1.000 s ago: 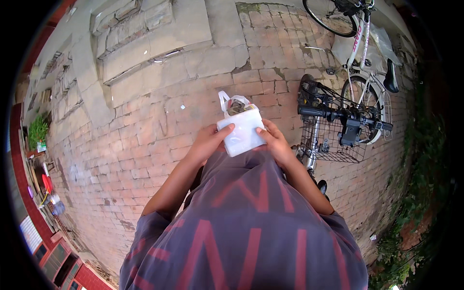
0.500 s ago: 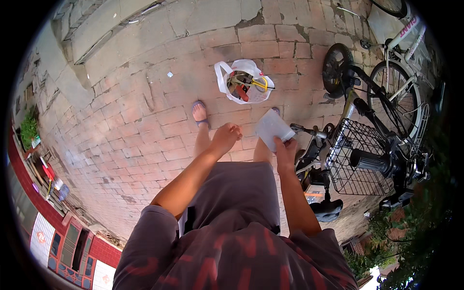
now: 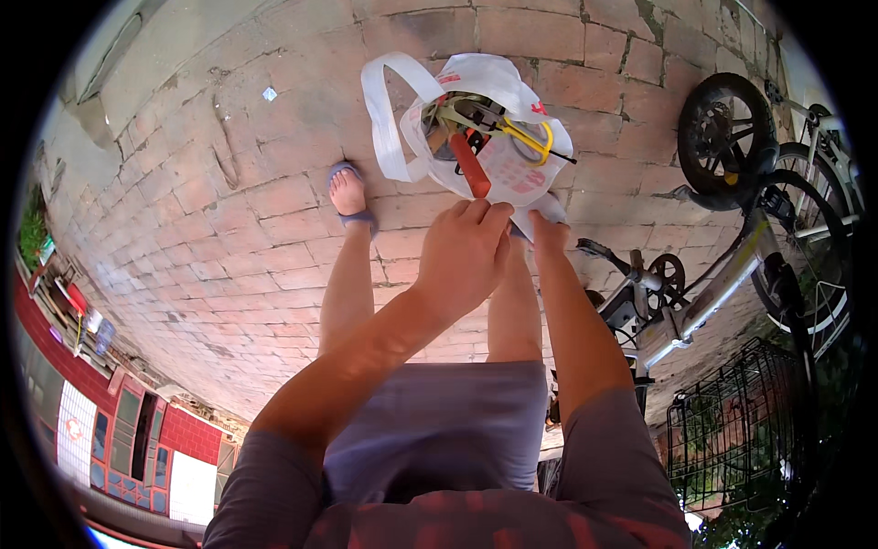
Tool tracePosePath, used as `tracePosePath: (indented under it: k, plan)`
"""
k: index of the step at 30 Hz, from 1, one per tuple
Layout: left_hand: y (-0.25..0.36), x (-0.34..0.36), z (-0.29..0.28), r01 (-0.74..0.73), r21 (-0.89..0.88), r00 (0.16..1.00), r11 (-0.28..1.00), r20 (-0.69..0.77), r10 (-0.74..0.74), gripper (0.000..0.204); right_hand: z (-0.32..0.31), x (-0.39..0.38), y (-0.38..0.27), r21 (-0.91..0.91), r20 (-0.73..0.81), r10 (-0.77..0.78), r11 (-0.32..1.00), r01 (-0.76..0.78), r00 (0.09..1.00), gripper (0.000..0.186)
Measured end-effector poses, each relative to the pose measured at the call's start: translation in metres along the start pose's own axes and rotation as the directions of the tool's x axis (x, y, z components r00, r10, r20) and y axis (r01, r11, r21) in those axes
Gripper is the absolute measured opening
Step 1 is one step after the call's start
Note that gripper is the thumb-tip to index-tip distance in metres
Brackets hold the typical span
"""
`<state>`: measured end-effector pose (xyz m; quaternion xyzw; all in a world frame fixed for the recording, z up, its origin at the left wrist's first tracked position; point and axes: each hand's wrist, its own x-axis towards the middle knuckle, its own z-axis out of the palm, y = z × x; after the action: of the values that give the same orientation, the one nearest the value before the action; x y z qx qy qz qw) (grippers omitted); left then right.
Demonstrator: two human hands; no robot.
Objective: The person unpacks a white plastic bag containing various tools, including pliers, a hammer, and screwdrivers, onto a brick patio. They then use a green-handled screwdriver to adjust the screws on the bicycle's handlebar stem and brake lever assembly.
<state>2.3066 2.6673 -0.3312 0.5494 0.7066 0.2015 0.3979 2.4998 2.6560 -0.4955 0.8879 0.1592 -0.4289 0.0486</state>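
Observation:
My right hand (image 3: 550, 236) is closed on a whitish translucent flat piece (image 3: 547, 209), mostly hidden behind the fingers and against the bag. Close beside it, my left hand (image 3: 466, 252) has its fingers curled together at the near rim of the bag. What those fingers hold, if anything, is hidden. A white plastic carrier bag (image 3: 430, 151) stands open on the ground just beyond both hands, one handle loop standing up at its left. Inside lie a tool with a red-orange handle (image 3: 470, 166), a yellow-handled tool (image 3: 530, 142) and other tools too jumbled to name.
To the right stands a bicycle with a silver frame (image 3: 704, 311), a black wheel (image 3: 727, 128) and a black wire basket (image 3: 732, 430). Another bicycle is behind it. Brick paving (image 3: 247, 238) surrounds my sandalled feet, and a small white scrap (image 3: 269, 94) lies left of the bag.
My view has come down nearer the bag. Both hands have moved forward to its near rim and closer together. The translucent piece, earlier plainly visible, is now mostly covered.

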Motion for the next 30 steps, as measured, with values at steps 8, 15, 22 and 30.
tracePosePath:
  k: [8, 15, 22, 30]
  plan:
    - [-0.011, 0.004, 0.011, 0.512, 0.135, 0.719, 0.849, 0.474, -0.509, 0.039, 0.063, 0.104, 0.064, -0.251, -0.085, -0.592, 0.791, 0.558, 0.801, 0.045]
    - [-0.041, -0.017, 0.043, 0.249, -0.065, 0.968, 0.966, 0.014, -0.249, 0.018, -0.057, -0.054, -0.090, -0.224, 0.087, -0.990, 0.089, 0.970, 0.111, 0.033]
    - [-0.048, -0.019, 0.038, 0.179, -0.094, 0.984, 0.979, 0.009, -0.179, 0.013, -0.007, -0.003, -0.130, -0.762, 0.346, -0.613, 0.257, 0.594, 0.710, 0.043]
    - [-0.054, -0.020, 0.033, 0.185, -0.064, 0.983, 0.981, 0.015, -0.185, 0.012, 0.000, 0.001, -0.116, -0.594, 0.533, -0.446, 0.408, 0.694, 0.719, 0.045]
